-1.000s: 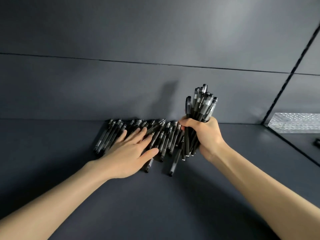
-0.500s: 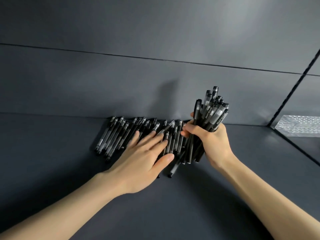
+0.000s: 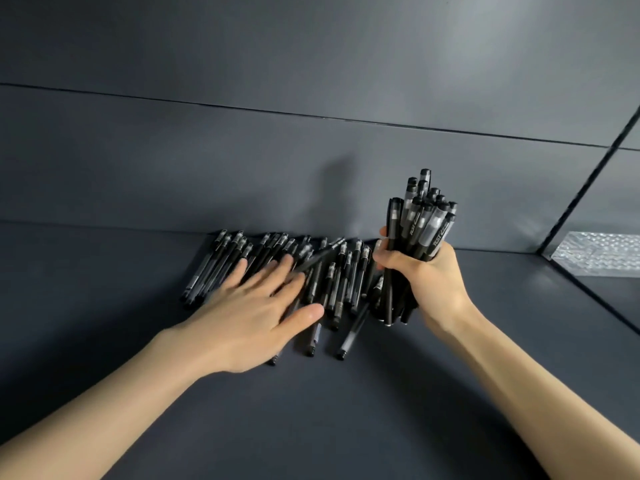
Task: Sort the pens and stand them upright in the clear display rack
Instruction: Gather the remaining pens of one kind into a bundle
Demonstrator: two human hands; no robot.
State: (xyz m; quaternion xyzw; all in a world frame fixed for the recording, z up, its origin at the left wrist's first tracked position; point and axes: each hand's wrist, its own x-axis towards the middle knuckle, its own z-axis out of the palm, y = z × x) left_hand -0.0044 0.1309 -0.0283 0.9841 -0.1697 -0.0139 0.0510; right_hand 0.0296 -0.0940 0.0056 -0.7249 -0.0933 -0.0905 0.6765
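A heap of black capped pens [image 3: 332, 285] lies on the dark table against the back wall. My left hand [image 3: 256, 306] rests flat on the left part of the heap, fingers spread, and one pen [image 3: 322, 256] tilts up off its fingertips. My right hand [image 3: 429, 275] is shut around an upright bundle of pens [image 3: 420, 220], caps pointing up, just right of the heap. The clear display rack [image 3: 599, 252] shows only as a patterned transparent block at the far right edge.
The dark grey table [image 3: 311, 410] runs back to a grey panel wall [image 3: 277, 168]. A black divider line [image 3: 588, 188] slants down at the right and separates the rack's area from the pens.
My left hand slid right and forward over the heap, shifting some pens and lifting one. The bundle in my right hand moved slightly right and stands more upright.
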